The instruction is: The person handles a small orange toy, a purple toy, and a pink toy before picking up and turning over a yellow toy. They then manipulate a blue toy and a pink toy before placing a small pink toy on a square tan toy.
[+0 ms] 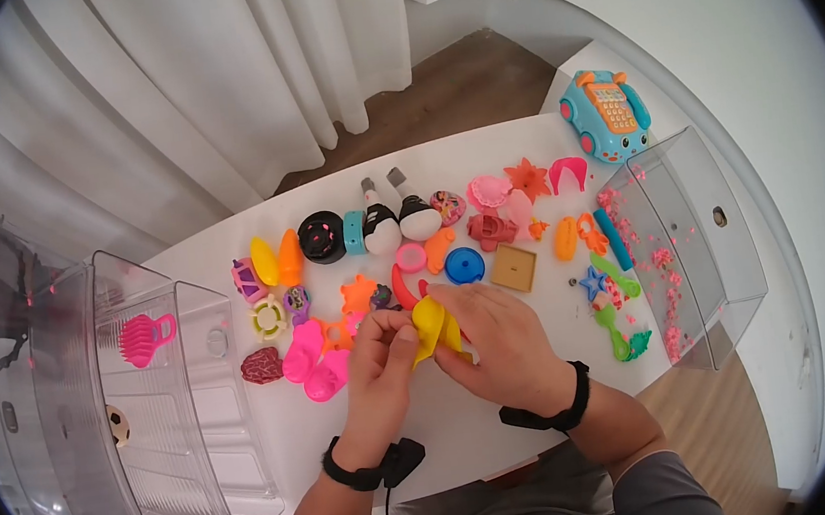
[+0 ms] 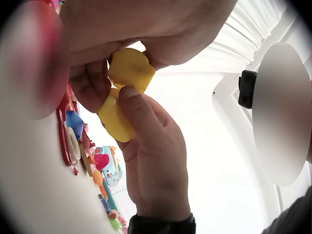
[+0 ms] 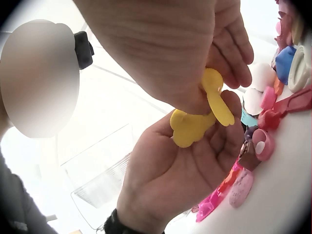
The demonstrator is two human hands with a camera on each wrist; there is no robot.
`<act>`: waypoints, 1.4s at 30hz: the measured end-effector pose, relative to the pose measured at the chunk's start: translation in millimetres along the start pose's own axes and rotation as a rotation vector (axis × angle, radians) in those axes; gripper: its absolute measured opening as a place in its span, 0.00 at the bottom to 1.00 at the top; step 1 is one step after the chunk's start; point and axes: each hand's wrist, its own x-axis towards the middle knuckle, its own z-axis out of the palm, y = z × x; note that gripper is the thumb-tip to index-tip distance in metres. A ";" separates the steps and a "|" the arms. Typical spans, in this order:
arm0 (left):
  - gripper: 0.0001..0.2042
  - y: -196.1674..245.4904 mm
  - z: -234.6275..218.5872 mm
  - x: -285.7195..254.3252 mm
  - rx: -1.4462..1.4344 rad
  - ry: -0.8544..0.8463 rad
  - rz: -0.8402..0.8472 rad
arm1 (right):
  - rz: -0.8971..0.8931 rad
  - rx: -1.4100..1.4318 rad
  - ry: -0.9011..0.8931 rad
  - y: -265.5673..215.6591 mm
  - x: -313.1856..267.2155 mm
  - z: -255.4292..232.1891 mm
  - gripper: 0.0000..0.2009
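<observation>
Observing your left hand and right hand: fingers bent, both gripping the yellow toy above the white table. Some fingertips hidden; one piece or two, cannot tell.

From where I stand, this looks like a playroom or a room in a home, though I can't tell which. Long pale curtains hang near a brown wood-look floor. Bright plastic toys are scattered over a white table, with a toy phone beyond and clear bins at both ends.
</observation>
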 end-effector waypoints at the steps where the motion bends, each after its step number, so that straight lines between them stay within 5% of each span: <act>1: 0.07 0.3 -2.4 0.8 -0.001 -0.001 -0.001 | -0.017 0.002 0.026 0.8 -0.3 0.9 0.35; 6: 0.10 -0.9 -14.2 3.6 -0.082 -0.032 -0.155 | -0.024 0.032 -0.030 1.0 0.2 -1.1 0.38; 16: 0.17 7.2 -4.1 5.0 -0.067 -0.039 -0.109 | 0.042 0.018 -0.066 1.4 -0.3 -2.6 0.39; 19: 0.17 3.5 -2.0 5.2 0.059 -0.099 0.091 | -0.021 -0.009 0.005 5.4 1.1 3.1 0.39; 25: 0.18 10.3 -4.5 3.5 0.017 -0.079 -0.107 | 0.116 0.014 -0.079 -0.1 3.3 -6.7 0.37; 27: 0.21 12.9 -5.8 2.8 -0.272 -0.076 -0.216 | 0.078 0.047 -0.029 3.2 6.1 -7.0 0.36; 31: 0.23 9.1 -8.3 3.9 -0.319 -0.159 -0.219 | 0.014 0.117 0.052 1.9 7.2 -5.2 0.34; 33: 0.23 8.3 -10.0 5.2 -0.444 -0.374 -0.213 | -0.009 0.085 0.068 0.1 5.7 -0.1 0.34; 42: 0.25 7.2 -7.5 2.9 -0.402 -0.348 -0.222 | -0.022 0.029 0.080 -0.2 2.7 6.2 0.36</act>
